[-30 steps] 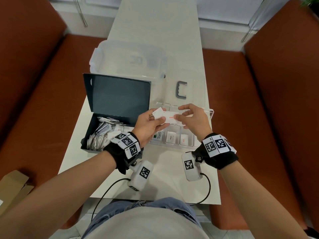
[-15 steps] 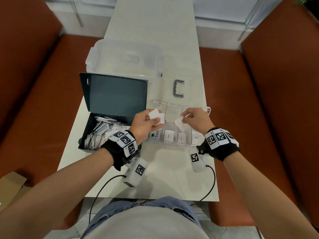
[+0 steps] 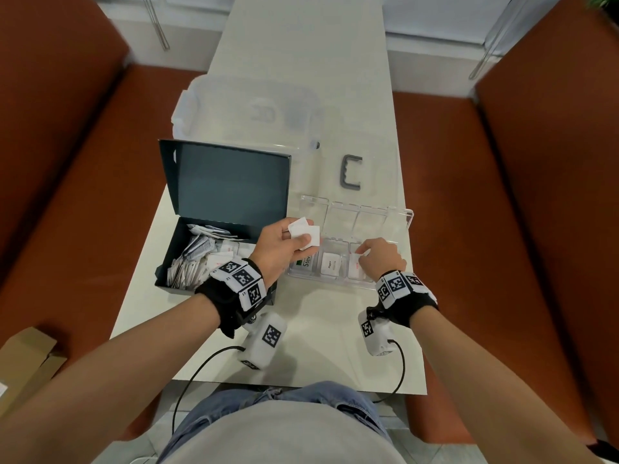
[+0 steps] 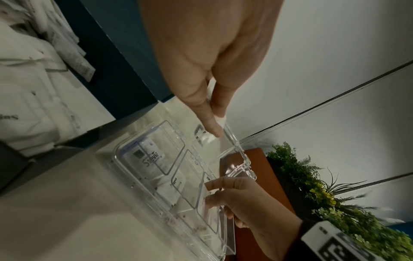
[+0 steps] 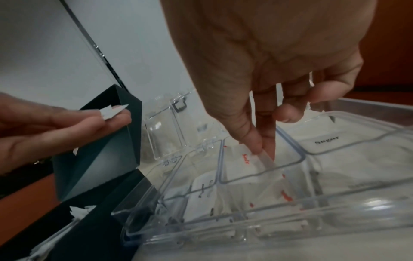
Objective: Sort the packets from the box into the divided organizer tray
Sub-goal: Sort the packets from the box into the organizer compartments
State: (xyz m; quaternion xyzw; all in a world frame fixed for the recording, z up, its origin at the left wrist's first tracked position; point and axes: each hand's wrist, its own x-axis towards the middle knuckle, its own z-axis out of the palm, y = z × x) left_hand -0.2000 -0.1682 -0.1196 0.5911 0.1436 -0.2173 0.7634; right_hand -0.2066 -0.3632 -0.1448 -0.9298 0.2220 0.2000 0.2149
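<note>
A: Why is the left hand held up above the tray rather than down in it?

B: It looks like a holding station. Its thumb and fingers pinch a small fan of white packets over the gap between the dark box and the clear organizer tray, so the other hand can deal with them one at a time.

A: And the right hand?

B: It is down in the tray, thumb and forefinger closed on a single salt packet, edge-on, poised in the compartment third from the left. That cell already holds a packet with red "Salt" lettering, so I judge this one is being filed with its kind.

A: What else is in the tray?

B: From left to right along the near row: a green-marked Stevia packet, a Pepper packet, the salt, and at the right end a Sugar packet. The tray's clear lid stands open on the far side.

A: And the box?

B: Its lid is propped upright at the far edge, and a loose heap of white packets remains inside, so much is left to sort. Both sit on the pale desk, box left, tray just beside it on the right.
</note>
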